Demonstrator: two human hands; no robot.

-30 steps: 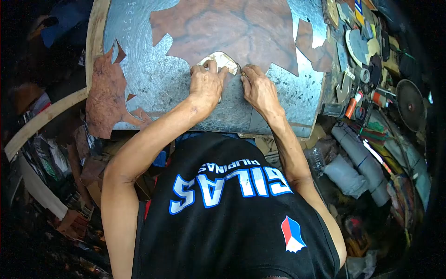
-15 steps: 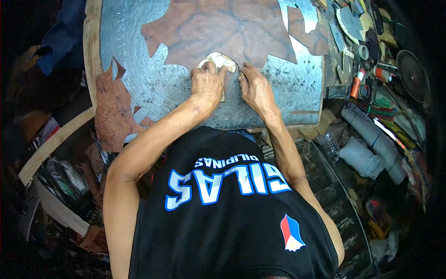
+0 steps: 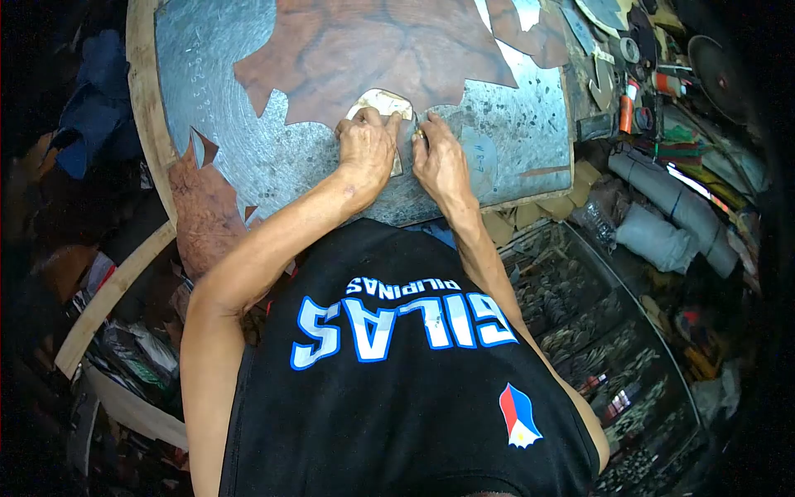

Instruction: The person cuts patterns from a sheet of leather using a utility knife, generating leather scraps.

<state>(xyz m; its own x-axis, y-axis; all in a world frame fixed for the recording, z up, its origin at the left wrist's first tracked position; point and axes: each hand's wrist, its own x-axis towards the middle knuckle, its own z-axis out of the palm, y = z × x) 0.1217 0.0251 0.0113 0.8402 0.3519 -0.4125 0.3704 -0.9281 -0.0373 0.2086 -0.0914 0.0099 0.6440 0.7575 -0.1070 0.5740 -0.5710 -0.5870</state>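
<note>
My left hand presses bent fingertips down on a pale, rounded template, its lower end sticking out below the palm. Beneath the template lies a large brown piece of leather with an irregular outline. Close to the template's right edge, my right hand is closed around a small knife; its thin dark tip shows, while the fingers cover most of the handle.
Under the leather is a scratched metal sheet on the table. A brown leather scrap hangs over the left edge beside a wooden strip. Tools, an orange-labelled bottle and rolled grey material crowd the right side.
My right hand has shifted slightly left, nearer my left hand, with the knife still by the template's edge. My left hand keeps pressing the template. The whole view has tilted a little.
</note>
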